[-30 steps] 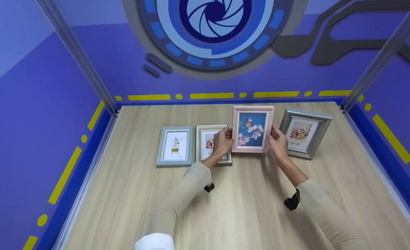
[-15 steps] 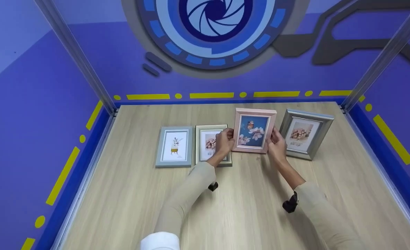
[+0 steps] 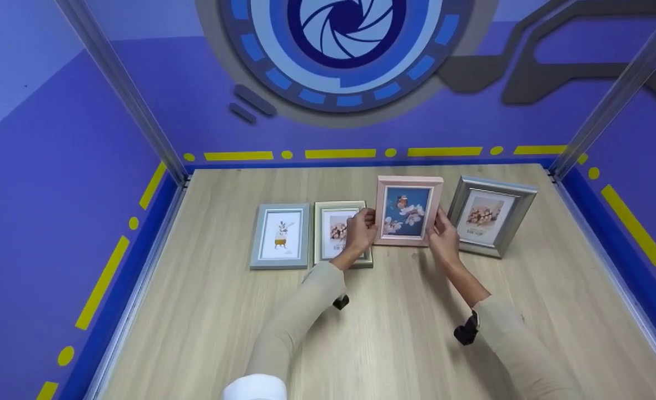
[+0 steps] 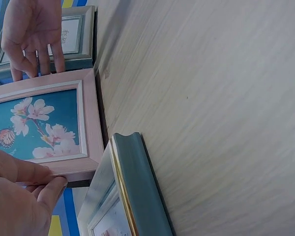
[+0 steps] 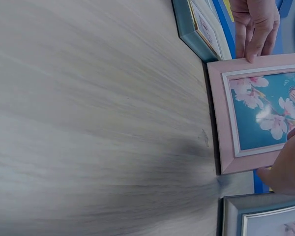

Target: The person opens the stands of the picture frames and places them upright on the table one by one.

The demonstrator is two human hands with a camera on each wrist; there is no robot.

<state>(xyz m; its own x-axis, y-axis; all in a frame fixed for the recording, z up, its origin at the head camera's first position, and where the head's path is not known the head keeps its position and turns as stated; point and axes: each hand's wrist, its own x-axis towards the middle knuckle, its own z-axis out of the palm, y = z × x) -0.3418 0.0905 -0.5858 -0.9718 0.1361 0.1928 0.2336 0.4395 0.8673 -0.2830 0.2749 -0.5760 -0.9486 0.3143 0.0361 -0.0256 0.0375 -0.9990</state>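
Note:
A pink picture frame (image 3: 408,240) with blossoms and a butterfly stands near upright toward the back of the table, between both hands. My left hand (image 3: 359,230) pinches its left edge; the thumb and a finger meet there in the left wrist view. Along the opposite edge, my right hand (image 3: 443,236) holds the frame, its thumb (image 5: 264,173) at the side. Left of the pink frame is a gold-edged frame (image 3: 328,207), partly covered by my left hand and forearm. Close behind my right hand stands a silver-grey frame (image 3: 506,230), angled inward.
A grey-blue frame (image 3: 257,239) with a plant picture is at the left end of the row. The wooden table (image 3: 372,333) reaches back to a blue and purple wall (image 3: 155,100). Metal posts (image 3: 133,100) mark the corners.
Against one second ago, the pink frame has moved slightly right and its top has come down a little, with both hands still on it. The other frames keep their places.

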